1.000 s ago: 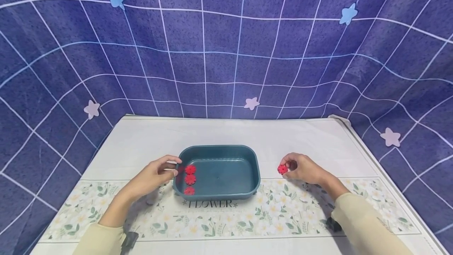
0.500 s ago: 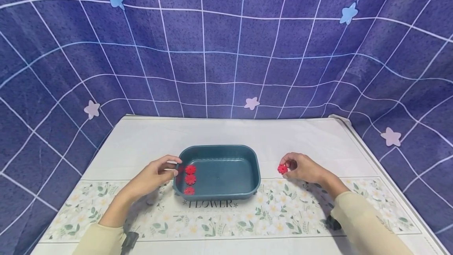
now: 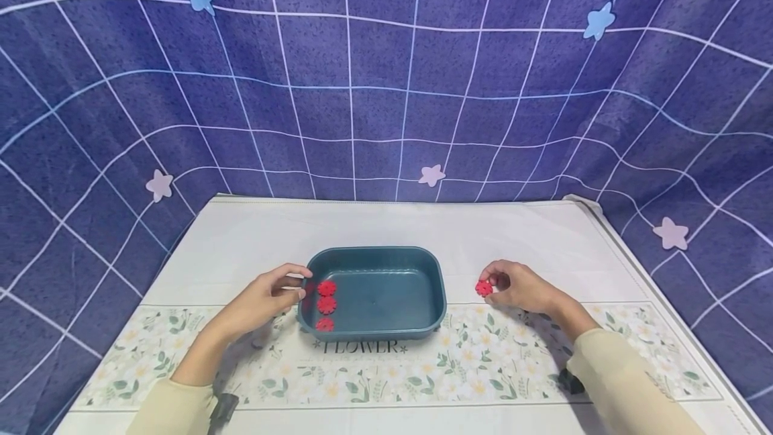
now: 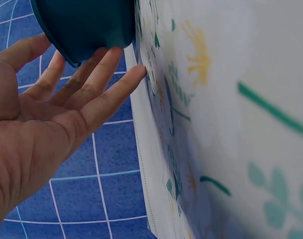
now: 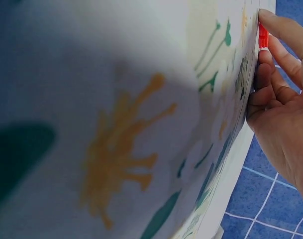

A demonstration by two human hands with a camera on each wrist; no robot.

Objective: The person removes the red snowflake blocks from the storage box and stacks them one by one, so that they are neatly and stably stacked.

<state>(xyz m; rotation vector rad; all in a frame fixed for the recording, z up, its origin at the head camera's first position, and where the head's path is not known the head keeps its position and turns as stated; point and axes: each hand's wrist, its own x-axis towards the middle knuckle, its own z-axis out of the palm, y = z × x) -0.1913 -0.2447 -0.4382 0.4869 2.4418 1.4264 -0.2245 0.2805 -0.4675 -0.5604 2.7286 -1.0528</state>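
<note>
A dark teal rectangular plastic basin (image 3: 377,335) stands on the table. Inside, along its left end, lie three red notched plastic discs (image 3: 327,305), flower-like in outline, in a row. My left hand (image 3: 264,297) is at the basin's left end, its fingertips right at the rim and outer wall. In the left wrist view, the fingers of the left hand (image 4: 66,94) are spread and fairly straight against the basin (image 4: 91,30). To the right of the basin, my right hand (image 3: 519,287) pinches another red notched disc (image 3: 484,288) between thumb and fingers, low over the table.
A white tablecloth (image 3: 513,233) with a flower-printed band (image 3: 386,381) covers the table. Behind it and at both sides hangs a blue curtain (image 3: 386,113) with white grid lines and stars. Dark objects sit near both sleeves.
</note>
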